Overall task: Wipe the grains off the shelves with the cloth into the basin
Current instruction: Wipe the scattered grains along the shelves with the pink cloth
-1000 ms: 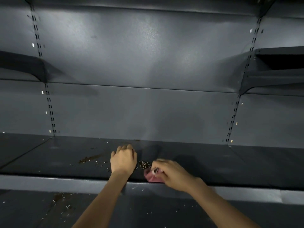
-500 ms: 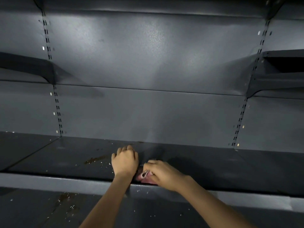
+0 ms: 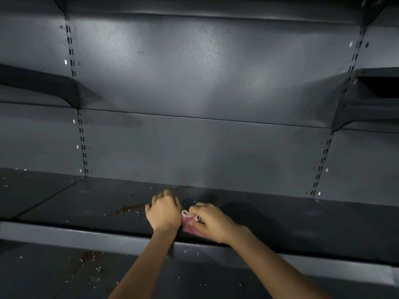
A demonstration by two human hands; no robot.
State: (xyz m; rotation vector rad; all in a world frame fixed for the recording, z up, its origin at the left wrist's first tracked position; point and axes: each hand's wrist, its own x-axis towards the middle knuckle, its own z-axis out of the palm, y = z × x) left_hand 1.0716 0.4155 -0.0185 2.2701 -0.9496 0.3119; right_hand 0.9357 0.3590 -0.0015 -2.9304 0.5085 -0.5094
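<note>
The right hand [image 3: 212, 221] is curled over a pink cloth [image 3: 190, 227], thumb and fingers pinching its rolled white-edged top, and presses it onto the dark metal shelf [image 3: 280, 219] just behind the shelf's front lip. The left hand [image 3: 164, 211] lies touching the cloth's left side, knuckles up and fingers bent downward; whether it cups grains or grips anything underneath cannot be told. The two hands meet over the cloth.

To the left of the cloth, a brownish streak of grains [image 3: 129, 208] lies on the same shelf, with pale specks scattered around it. Below the cloth, past the shelf's lip, the lower shelf [image 3: 43, 277] carries another smear and more specks. The basin is not in view, so where the sweepings must go cannot be judged here.

To do this step well, the cloth probably needs to stay flat and pressed down, drawn toward the front lip in one steady pull with the left hand acting as a wall, so grains gather rather than scatter onto the lower shelf. The streak to the left likely needs its own pass.

No brand, label or writing can be read anywhere.
</note>
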